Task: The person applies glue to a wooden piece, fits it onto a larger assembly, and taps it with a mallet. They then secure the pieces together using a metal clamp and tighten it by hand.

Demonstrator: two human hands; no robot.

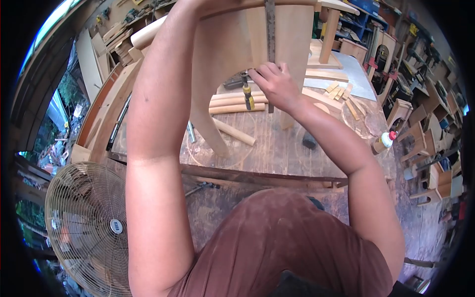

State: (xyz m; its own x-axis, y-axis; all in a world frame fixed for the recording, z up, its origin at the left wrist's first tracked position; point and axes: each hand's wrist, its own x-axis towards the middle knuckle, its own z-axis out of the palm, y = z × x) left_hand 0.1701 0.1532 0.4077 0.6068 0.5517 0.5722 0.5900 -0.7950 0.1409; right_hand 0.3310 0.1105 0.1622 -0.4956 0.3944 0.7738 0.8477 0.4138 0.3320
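Observation:
A bar clamp hangs upright against a pale wooden piece of furniture (222,44), which has an arched cut-out and stands on the workbench. The clamp's dark metal bar (270,42) runs down its face, and a yellow-and-black handle (248,98) points downward to the left of the bar. My right hand (277,85) is closed around the clamp's sliding arm, beside the bar. At the top edge of the view, my left hand (210,6) reaches the upper part of the wooden piece; its fingers are hidden.
On the workbench (277,158) lie rounded wooden rods (232,103), small wood offcuts (341,91) and a dark round object (309,140). A red-capped glue bottle (383,142) stands at the right. A large fan (84,213) is at the lower left. Shelves and wooden parts line the right side.

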